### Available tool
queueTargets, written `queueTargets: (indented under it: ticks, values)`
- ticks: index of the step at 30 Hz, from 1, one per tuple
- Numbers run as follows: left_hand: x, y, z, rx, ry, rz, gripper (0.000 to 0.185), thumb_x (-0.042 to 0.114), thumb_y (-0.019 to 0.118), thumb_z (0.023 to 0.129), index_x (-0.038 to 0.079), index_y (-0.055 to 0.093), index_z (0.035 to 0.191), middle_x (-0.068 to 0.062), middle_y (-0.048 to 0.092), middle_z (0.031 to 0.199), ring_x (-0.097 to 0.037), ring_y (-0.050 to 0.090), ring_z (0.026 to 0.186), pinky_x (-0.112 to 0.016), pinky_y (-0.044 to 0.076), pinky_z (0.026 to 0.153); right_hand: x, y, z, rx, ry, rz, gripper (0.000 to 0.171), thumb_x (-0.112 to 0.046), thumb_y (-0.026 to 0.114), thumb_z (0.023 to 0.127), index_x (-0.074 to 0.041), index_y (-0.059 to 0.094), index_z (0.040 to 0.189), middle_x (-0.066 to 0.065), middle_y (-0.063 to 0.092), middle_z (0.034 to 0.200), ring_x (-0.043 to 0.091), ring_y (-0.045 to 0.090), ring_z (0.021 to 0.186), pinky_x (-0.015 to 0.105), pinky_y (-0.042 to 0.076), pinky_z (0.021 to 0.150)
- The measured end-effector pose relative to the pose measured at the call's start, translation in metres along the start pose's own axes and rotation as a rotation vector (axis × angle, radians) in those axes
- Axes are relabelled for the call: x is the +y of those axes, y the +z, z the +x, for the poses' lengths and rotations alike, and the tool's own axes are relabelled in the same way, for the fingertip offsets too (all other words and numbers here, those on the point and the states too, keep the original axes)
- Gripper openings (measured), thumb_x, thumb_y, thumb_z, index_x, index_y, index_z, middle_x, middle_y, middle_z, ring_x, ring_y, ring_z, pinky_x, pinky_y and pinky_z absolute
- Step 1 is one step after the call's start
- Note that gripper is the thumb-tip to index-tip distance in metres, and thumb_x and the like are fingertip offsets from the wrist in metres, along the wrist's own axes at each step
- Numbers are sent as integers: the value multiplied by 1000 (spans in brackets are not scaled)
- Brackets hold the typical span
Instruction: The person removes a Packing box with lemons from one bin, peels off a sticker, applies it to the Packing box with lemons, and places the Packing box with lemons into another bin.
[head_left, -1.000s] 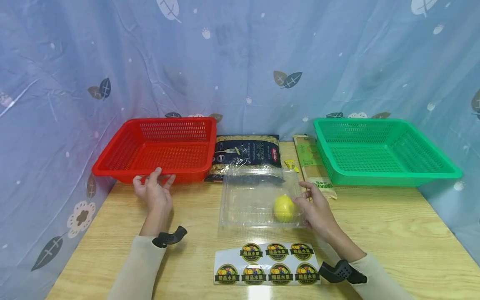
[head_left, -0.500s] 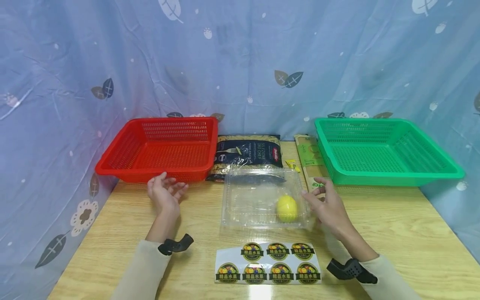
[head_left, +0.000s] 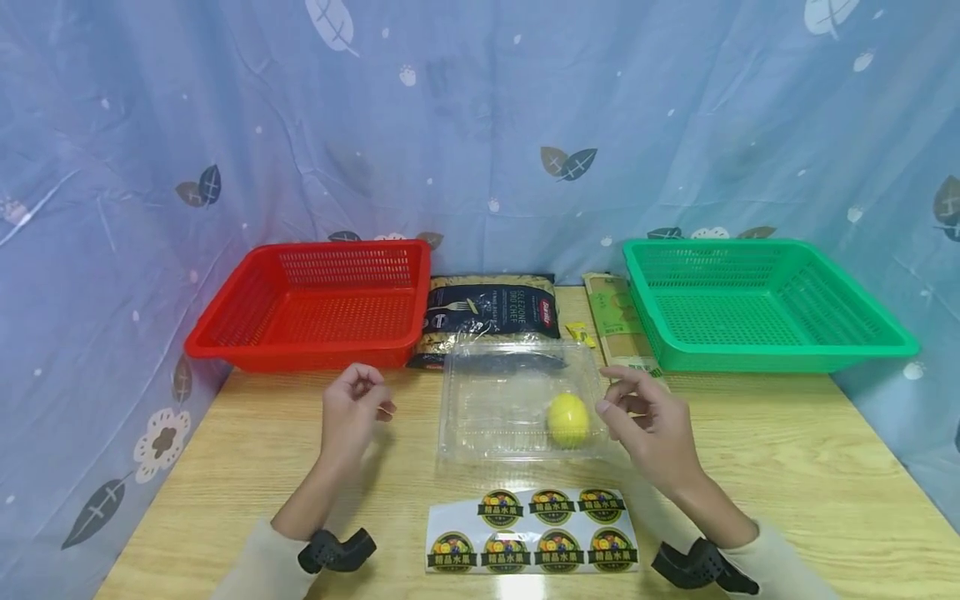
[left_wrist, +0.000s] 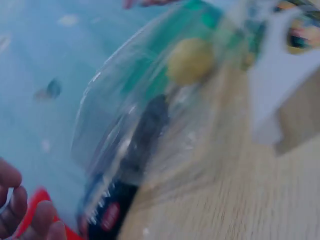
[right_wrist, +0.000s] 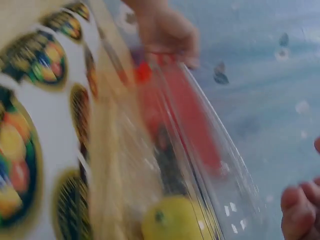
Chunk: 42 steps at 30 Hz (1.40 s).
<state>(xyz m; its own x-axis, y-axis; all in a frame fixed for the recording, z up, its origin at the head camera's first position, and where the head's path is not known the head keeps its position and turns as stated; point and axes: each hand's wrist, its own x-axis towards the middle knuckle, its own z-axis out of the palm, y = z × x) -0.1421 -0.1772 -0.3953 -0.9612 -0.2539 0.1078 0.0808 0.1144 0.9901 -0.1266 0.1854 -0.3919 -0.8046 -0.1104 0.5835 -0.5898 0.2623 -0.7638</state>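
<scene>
A: 6 round fruit labels on 1 sticker sheet (head_left: 532, 530), lying nearest the table's (head_left: 787, 467) front edge, between the 2 forearms. Next item?

B: 2 hands, both raised off the table and holding nothing. Left hand (head_left: 351, 410) has fingers loosely curled, well apart from any object. Right hand (head_left: 651, 421) has fingers relaxed and spread, fingertips just beside the right end of the clear clamshell box (head_left: 517, 400).

A: Contents of that box?

B: 1 yellow lemon (head_left: 567, 418), sitting toward the right end of the box. Whether the lid is closed over it I cannot tell; the right wrist view shows the lemon (right_wrist: 172, 220) behind clear plastic, but blurred.

A: Orientation and bearing?

B: Box's long axis runs left to right across the table. It lies between the 2 hands, just beyond the sticker sheet. Right hand is much the nearer; the lemon is directly left of its fingertips. Left hand stands apart to the box's left.

A: Further back?

B: 1 dark pasta bag (head_left: 491, 310), partly hidden behind the box. 1 tan flat packet (head_left: 619, 323) beside it, its far part against the green basket (head_left: 862, 354). 1 red basket (head_left: 300, 354) at far left. Both baskets show nothing inside. Blue leaf-print cloth (head_left: 480, 125) closes off the back.
</scene>
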Motion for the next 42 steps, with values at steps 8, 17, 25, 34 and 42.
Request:
queueTargets:
  ticks: [8,17,25,34,42]
  values:
    - [21,19,-30,-251,494,307,23,-9,65,81,15,62,84,5,63,76,-11,60,69,-29,54,57,-15,21,-9,-360,-172,143,30,17,63,85,-5,69,105,0,63,72,3,54,53,18,49,46]
    - [14,19,-45,-507,521,370,28,-8,64,79,20,60,79,13,60,71,-4,58,65,-24,50,51,-15,38,-20,-573,-177,64,25,2,66,92,-5,65,115,-2,62,82,-1,54,67,18,49,50]
    - [-1,16,-55,-582,570,403,29,-6,66,78,23,59,79,17,56,71,1,52,63,-19,47,49,-17,49,-29,-694,-137,-19,26,-3,66,94,-1,65,120,-11,57,80,-7,49,64,14,49,56]
    - [-19,10,-65,-685,612,529,21,7,76,79,22,61,83,16,57,76,0,52,68,-16,48,60,-16,62,-39,-790,-94,-113,28,-9,66,94,-1,66,121,-18,47,70,-11,38,56,9,46,61]
    - [-28,13,-70,-684,667,617,20,16,82,77,19,68,92,13,61,82,0,55,74,-13,47,67,-13,66,-44,-797,-44,-188,34,-14,68,94,0,65,125,-21,46,67,-11,37,54,9,42,55]
